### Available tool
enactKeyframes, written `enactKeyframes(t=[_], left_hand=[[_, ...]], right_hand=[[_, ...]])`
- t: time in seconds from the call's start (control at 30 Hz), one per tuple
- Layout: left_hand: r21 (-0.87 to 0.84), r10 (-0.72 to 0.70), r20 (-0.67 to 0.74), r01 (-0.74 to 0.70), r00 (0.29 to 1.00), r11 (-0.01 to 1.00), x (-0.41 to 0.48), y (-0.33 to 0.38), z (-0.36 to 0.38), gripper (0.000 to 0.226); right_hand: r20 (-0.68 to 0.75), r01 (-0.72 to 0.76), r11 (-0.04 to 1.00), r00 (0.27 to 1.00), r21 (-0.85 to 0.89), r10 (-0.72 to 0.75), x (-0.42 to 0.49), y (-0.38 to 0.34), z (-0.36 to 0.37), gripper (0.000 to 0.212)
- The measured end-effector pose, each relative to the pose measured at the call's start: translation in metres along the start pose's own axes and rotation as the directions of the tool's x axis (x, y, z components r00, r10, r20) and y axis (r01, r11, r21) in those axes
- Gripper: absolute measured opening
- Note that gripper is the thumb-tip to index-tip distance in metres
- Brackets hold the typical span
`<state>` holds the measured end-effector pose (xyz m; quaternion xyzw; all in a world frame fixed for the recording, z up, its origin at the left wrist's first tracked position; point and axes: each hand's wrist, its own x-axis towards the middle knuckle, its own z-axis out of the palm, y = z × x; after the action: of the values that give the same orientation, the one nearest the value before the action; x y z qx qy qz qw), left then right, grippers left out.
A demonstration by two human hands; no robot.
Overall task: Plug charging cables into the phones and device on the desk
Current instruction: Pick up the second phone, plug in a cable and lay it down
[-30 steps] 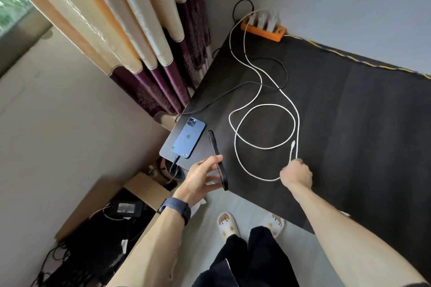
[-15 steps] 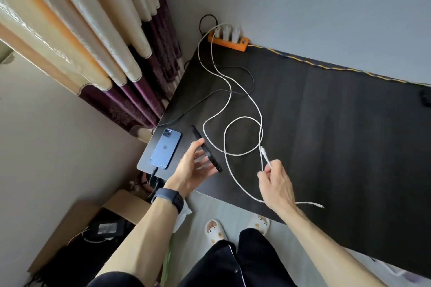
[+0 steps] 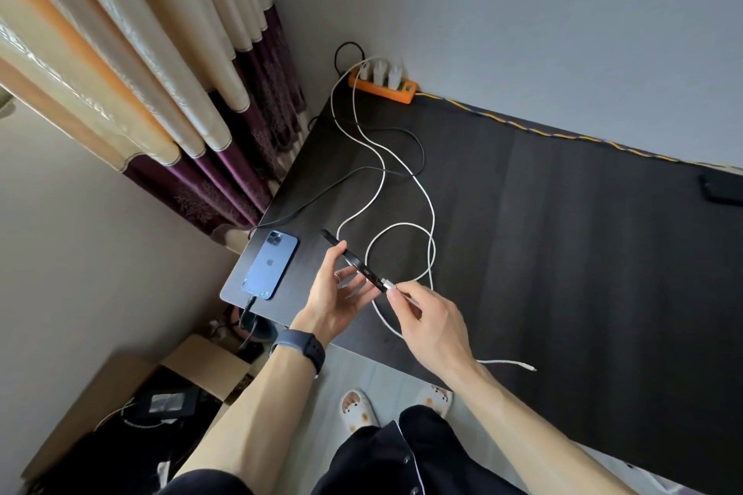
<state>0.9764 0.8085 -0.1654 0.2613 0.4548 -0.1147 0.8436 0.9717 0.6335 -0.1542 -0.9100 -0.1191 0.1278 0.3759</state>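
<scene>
Plug (image 3: 388,285) brought by right hand (image 3: 432,323) to phone (image 3: 354,261) end; pinched between fingers (image 3: 396,295). Phone held edge-up in left hand (image 3: 335,299), fingers closed, above counter (image 3: 563,253) front edge. Counter bare rightward.

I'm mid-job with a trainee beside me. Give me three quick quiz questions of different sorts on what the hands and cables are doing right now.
1. True or false: the blue phone lying on the desk already has a cable at its bottom end.
2. Which hand holds the black phone on edge above the desk?
3. The right hand pinches: A) a black cable, B) the white plug, C) the orange power strip.

Key: 1 true; 2 the left hand; 3 B, with the plug's tip at the black phone's near end.
</scene>
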Motion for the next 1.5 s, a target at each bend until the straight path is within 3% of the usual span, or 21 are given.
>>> enactKeyframes(t=[0.37, 0.57, 0.8, 0.87, 0.97, 1.03, 1.3, 1.5], left_hand=[[0.041, 0.027, -0.030, -0.026, 0.999, 0.999, -0.002, -0.008, 0.010, 0.074], [0.086, 0.086, -0.031, -0.083, 0.996, 0.993, 0.000, -0.011, 0.009, 0.071], [0.180, 0.129, 0.010, -0.129, 0.992, 0.975, -0.001, -0.015, 0.010, 0.031], [0.200, 0.134, 0.005, -0.132, 0.991, 0.971, 0.001, -0.016, 0.008, 0.037], [0.224, 0.155, -0.032, -0.144, 0.987, 0.964, 0.001, -0.019, 0.008, 0.069], [0.209, 0.161, -0.038, -0.150, 0.986, 0.966, 0.002, -0.022, 0.006, 0.073], [0.188, 0.164, -0.021, -0.157, 0.986, 0.970, 0.001, -0.026, -0.004, 0.039], [0.281, 0.153, -0.064, -0.129, 0.986, 0.951, 0.006, -0.019, -0.023, 0.025]], right_hand=[[0.029, 0.032, 0.996, 0.999, -0.079, -0.030, 0.006, 0.001, -0.001, 0.033], [0.094, -0.059, 0.995, 0.993, -0.083, 0.067, 0.011, 0.001, -0.004, 0.039], [0.136, -0.135, 0.990, 0.981, -0.048, 0.141, 0.011, 0.001, -0.003, 0.037], [0.133, -0.142, 0.989, 0.980, -0.044, 0.147, 0.010, 0.002, -0.001, 0.037], [0.137, -0.151, 0.988, 0.978, -0.041, 0.156, 0.007, 0.002, 0.000, 0.037], [0.151, -0.161, 0.986, 0.975, -0.032, 0.164, 0.005, 0.003, 0.000, 0.037], [0.196, -0.149, 0.989, 0.969, -0.017, 0.149, 0.002, 0.002, 0.005, 0.037], [0.370, -0.085, 0.996, 0.925, -0.032, 0.091, 0.004, 0.002, 0.005, 0.048]])
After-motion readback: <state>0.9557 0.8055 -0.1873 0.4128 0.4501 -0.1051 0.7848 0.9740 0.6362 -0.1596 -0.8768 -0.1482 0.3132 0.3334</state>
